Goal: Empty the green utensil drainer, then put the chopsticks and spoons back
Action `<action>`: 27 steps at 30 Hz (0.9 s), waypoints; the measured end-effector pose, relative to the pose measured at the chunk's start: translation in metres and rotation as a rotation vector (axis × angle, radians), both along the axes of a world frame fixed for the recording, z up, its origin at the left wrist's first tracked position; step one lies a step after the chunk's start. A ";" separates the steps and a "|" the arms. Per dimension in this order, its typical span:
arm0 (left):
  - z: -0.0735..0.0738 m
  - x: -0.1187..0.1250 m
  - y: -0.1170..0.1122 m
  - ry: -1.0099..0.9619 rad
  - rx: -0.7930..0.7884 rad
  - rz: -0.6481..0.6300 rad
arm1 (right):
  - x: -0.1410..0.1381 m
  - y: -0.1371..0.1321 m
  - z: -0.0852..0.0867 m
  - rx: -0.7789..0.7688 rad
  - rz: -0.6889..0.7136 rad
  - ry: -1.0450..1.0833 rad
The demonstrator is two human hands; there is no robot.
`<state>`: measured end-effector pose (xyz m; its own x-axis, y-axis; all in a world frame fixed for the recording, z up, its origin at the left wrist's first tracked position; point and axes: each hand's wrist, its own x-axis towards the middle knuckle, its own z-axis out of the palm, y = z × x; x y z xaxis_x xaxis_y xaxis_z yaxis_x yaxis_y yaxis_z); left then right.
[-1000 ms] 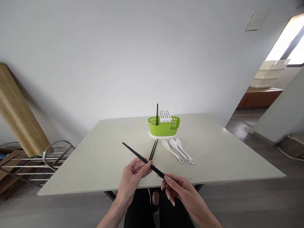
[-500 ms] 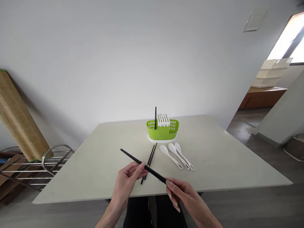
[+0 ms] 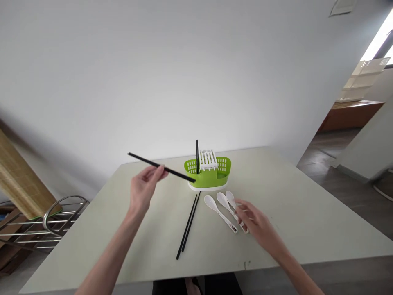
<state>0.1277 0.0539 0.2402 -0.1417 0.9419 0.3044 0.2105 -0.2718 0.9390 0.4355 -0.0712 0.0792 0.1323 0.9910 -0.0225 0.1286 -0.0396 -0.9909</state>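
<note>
My left hand (image 3: 147,184) is closed, pinching black chopsticks (image 3: 179,174) near their middle. They are held above the table, slanting down to the right, with one end in front of the green cutlery basket (image 3: 208,179). They lie so close together that I cannot count them. My right hand (image 3: 253,221) is curled over the handle of the rightmost white spoon (image 3: 230,198), hiding most of that handle. Two more white spoons, a middle one (image 3: 221,199) and a left one (image 3: 210,201), lie beside it. Two black chopsticks (image 3: 188,225) rest on the table between my hands.
Black chopsticks (image 3: 197,155) stand upright in the basket's left compartment, next to its white slatted top (image 3: 208,159). The pale table (image 3: 147,262) meets the wall behind. To the left are a metal rack (image 3: 46,233) and a rolled bamboo mat (image 3: 24,180).
My left hand has lifted the chopsticks up and left toward the basket. My right hand has let go of them and moved right and up to the spoons. The view has tilted slightly.
</note>
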 end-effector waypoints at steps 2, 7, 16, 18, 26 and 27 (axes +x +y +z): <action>0.008 0.004 0.041 0.080 0.049 -0.010 | 0.030 0.008 -0.028 0.004 -0.186 -0.232; -0.008 0.033 0.122 0.272 -0.020 -0.124 | 0.060 0.018 -0.083 0.236 -0.311 -0.637; -0.045 0.066 0.176 0.813 -0.060 -0.260 | 0.051 0.024 -0.089 0.318 -0.291 -0.770; -0.049 0.067 0.182 0.864 -0.038 -0.284 | 0.051 0.024 -0.088 0.309 -0.281 -0.754; -0.051 0.067 0.200 0.895 0.010 -0.321 | 0.048 0.023 -0.084 0.264 -0.254 -0.719; -0.052 0.067 0.202 0.894 0.010 -0.327 | 0.048 0.023 -0.083 0.261 -0.255 -0.720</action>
